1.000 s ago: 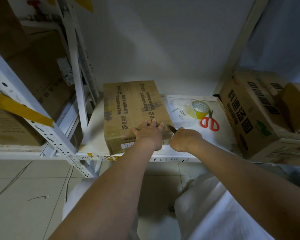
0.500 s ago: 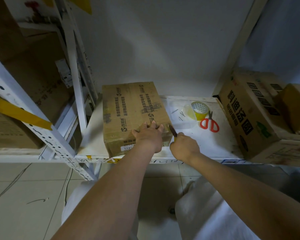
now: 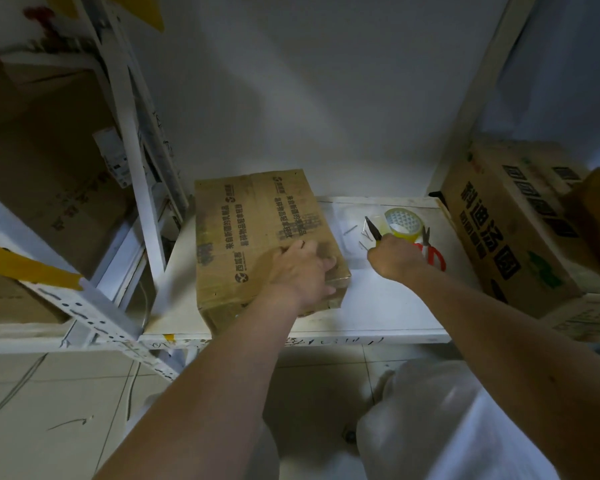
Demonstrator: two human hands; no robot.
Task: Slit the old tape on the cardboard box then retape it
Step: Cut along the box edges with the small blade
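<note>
Cardboard box [image 3: 257,233] at shelf [image 3: 378,306] centre, left hand [image 3: 303,270] flat on its 5 o'clock corner; right hand [image 3: 394,254] at 3 o'clock grips knife [image 3: 373,228] near tape roll [image 3: 403,221], red scissors [image 3: 434,255].

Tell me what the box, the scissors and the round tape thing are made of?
The box looks like brown cardboard, matt, with printed writing and shiny clear tape at its near corner. The scissors have smooth red handles, probably plastic, and grey blades that look like metal. The tape roll looks like glossy see-through plastic film, yellowish.
</note>
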